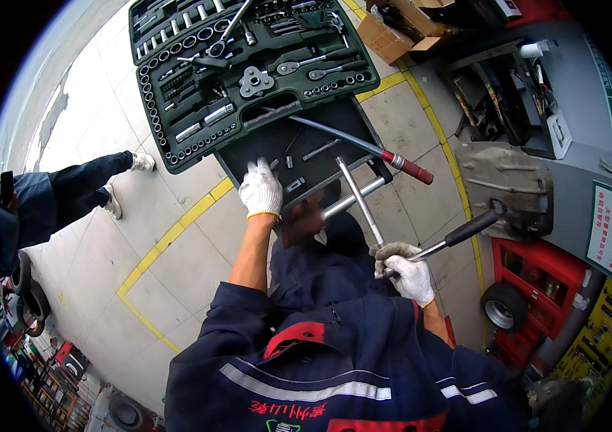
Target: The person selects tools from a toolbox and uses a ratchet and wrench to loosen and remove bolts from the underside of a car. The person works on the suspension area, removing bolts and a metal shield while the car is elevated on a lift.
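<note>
My left hand [261, 190], in a white knitted glove, reaches into a dark open drawer [242, 160]. Its fingers are bent, with a small silver socket [273, 164] at the tips of thumb and forefinger. My right hand [408, 273], also gloved, is closed round a wrench with a black grip [470, 227] near its metal head. From that head a long silver extension bar [360, 201] points up and left toward the drawer's edge. Inside the drawer lie another small socket [289, 162], a short silver piece [293, 185] and a thin rod [321, 149].
A torque wrench with a red grip [410, 168] lies across the drawer. Behind stands an open tool case [254, 120] full of sockets and ratchets. At left another person's legs [75, 189] are visible. Cardboard boxes [386, 39], a wheel [504, 306] and a red cabinet [561, 268] stand at right.
</note>
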`<state>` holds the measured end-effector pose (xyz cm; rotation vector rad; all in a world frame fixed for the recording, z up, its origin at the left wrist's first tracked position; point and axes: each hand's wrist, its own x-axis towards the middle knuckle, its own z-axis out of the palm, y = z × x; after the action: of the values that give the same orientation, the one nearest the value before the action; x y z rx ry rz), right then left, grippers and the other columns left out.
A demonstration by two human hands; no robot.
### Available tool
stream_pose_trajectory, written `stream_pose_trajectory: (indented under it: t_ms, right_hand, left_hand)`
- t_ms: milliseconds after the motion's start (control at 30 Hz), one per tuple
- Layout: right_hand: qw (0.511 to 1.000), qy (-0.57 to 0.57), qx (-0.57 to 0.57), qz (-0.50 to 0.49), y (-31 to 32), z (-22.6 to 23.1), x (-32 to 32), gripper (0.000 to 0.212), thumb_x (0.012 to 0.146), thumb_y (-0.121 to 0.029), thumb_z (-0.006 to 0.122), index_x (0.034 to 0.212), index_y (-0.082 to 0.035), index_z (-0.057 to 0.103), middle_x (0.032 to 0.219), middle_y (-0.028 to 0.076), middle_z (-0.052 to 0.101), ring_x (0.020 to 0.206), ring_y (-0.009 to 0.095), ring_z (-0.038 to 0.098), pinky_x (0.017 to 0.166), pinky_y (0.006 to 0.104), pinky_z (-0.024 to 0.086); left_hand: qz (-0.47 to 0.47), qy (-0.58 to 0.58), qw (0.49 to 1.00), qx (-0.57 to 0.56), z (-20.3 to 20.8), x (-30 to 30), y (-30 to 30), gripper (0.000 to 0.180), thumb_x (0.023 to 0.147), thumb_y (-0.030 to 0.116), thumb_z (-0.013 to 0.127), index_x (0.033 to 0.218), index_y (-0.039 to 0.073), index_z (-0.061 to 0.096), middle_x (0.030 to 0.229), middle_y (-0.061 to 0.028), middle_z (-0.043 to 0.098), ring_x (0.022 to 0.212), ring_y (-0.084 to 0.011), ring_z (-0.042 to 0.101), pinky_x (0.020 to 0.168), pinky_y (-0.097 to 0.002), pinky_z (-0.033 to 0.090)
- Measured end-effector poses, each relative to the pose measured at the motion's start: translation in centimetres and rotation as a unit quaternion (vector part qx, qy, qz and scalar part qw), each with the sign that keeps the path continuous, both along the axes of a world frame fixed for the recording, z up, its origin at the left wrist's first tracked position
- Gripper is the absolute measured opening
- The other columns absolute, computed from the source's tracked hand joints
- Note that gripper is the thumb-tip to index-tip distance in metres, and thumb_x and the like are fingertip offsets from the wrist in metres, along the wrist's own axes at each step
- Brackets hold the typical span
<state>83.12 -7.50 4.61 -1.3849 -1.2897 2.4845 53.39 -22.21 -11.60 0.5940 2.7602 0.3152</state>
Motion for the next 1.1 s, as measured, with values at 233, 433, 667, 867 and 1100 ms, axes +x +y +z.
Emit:
stream_pose_trajectory:
  t_ms: [233,433,667,867,1100]
  right_hand:
    - [0.999,0.008,-0.021,-0.023,0.5,-0.8,0.3,0.022,0.091,0.003,0.053,0.105,0.007,0.07,0.113,0.02,0.073,0.08,0.018,0.071,0.073,0.0324,0.061]
    - [0.998,0.019,-0.027,-0.05,2.4,-0.2,1.2,0.023,0.089,0.005,0.051,0.102,0.01,0.069,0.114,0.028,0.07,0.078,0.02,0.071,0.071,0.0339,0.062]
    - [0.997,0.01,-0.029,-0.064,3.0,-0.3,1.0,0.023,0.088,0.005,0.051,0.101,0.009,0.07,0.112,0.025,0.071,0.077,0.02,0.07,0.071,0.0322,0.062]
    - [0.998,0.037,-0.034,-0.049,3.4,-0.9,-1.3,0.022,0.089,0.004,0.051,0.1,0.006,0.07,0.112,0.022,0.072,0.077,0.017,0.07,0.07,0.031,0.061]
    - [0.987,0.082,-0.132,-0.035,2.3,-0.8,-5.3,0.032,0.098,-0.004,0.054,0.128,0.004,0.059,0.12,0.026,0.068,0.088,0.023,0.073,0.079,0.0372,0.063]
  left_hand:
    - [-0.146,0.066,0.976,0.147,2.6,0.8,5.3,0.034,0.084,0.022,0.076,0.116,0.013,0.067,0.108,-0.0103,0.065,0.099,-0.0324,0.064,0.084,-0.0461,0.052]
    - [-0.226,0.127,0.965,0.049,-4.3,1.5,12.5,0.021,0.088,0.022,0.064,0.1,0.005,0.068,0.1,-0.0138,0.067,0.099,-0.0306,0.065,0.084,-0.0441,0.051]
    - [-0.039,-0.051,0.996,0.067,1.3,-0.3,5.2,0.035,0.098,0.032,0.058,0.107,-0.001,0.053,0.076,-0.0209,0.071,0.069,-0.041,0.071,0.065,-0.0522,0.057]
    - [0.004,-0.072,0.997,0.031,3.6,-1.0,4.8,0.055,0.095,0.05,0.068,0.113,-0.001,0.062,0.078,-0.0186,0.073,0.073,-0.0372,0.074,0.068,-0.0471,0.058]
    - [0.353,-0.586,0.577,0.445,5.7,6.7,9.1,0.035,0.107,0.042,0.057,0.104,0.009,0.066,0.073,-0.0026,0.067,0.045,-0.0063,0.046,0.04,-0.0237,0.033]
